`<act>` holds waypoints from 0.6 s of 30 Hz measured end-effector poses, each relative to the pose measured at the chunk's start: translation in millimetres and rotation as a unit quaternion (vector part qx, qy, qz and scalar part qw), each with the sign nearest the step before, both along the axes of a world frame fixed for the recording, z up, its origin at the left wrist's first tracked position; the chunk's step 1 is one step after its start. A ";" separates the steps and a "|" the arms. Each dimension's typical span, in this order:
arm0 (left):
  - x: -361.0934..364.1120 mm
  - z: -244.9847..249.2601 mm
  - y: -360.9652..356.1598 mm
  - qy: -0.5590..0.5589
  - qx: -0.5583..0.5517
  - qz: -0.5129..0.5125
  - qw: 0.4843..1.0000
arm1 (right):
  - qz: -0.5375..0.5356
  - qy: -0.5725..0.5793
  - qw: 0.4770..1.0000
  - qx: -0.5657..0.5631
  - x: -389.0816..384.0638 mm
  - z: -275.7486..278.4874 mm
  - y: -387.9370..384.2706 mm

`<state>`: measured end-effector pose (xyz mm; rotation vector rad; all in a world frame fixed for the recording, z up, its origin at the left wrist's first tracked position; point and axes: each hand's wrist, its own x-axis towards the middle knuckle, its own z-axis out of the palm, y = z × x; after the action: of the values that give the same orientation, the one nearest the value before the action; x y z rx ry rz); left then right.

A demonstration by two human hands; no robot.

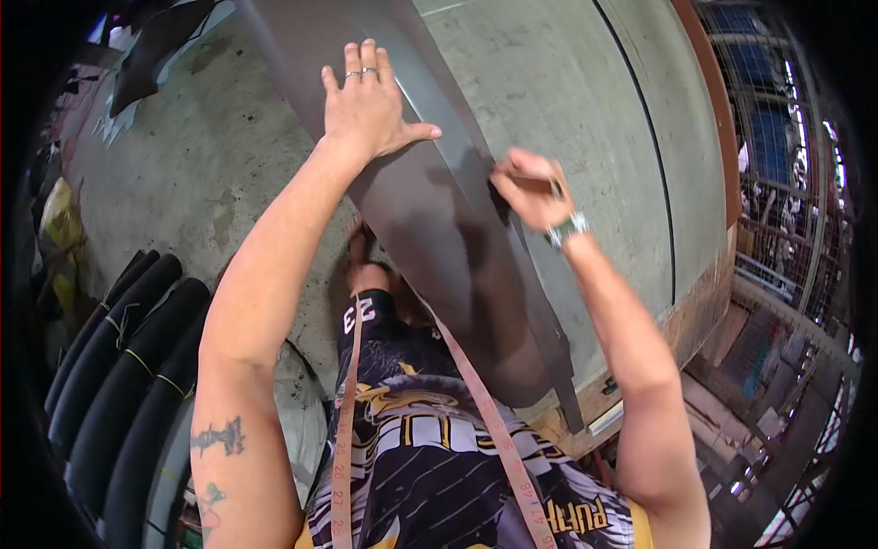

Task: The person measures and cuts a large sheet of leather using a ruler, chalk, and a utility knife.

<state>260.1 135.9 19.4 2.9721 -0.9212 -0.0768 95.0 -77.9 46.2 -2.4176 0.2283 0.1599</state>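
Note:
My left hand [366,114] lies flat with its fingers spread on a dark brown sheet [416,215] that looks like leather or vinyl. Its thumb points right, across a long shiny grey strip [422,102] running lengthwise along the sheet. At the sheet's right edge is my right hand [535,190], slightly blurred, with curled fingers pinched together. Whatever those fingers hold, if anything, is hidden. The near end of the sheet curves down over the table's edge, close to my body. A pink measuring tape [485,398] hangs from my neck.
The sheet rests on a large grey table [585,119] with a dark line along its right side. Several dark rolls [137,366] stand at the lower left. Dark scraps [155,55] lie at the far left, and metal mesh [805,137] rises on the right.

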 end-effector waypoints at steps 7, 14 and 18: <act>-26.7 -31.9 0.3 -0.133 -0.009 0.038 0.990 | 0.028 0.022 0.997 -0.075 -14.9 -3.2 -0.6; -287.0 -13.8 -26.4 0.072 -0.217 -0.070 0.971 | 0.044 -0.003 0.990 -0.131 -8.9 -16.6 -9.5; -305.6 -15.9 -35.8 0.051 -0.191 -0.043 0.979 | 0.052 -0.053 0.991 -0.113 6.1 -27.9 -4.2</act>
<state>-45.5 100.1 3.5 2.5520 -0.9294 -0.0464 101.1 -82.1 18.3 -2.6565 0.0760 0.0543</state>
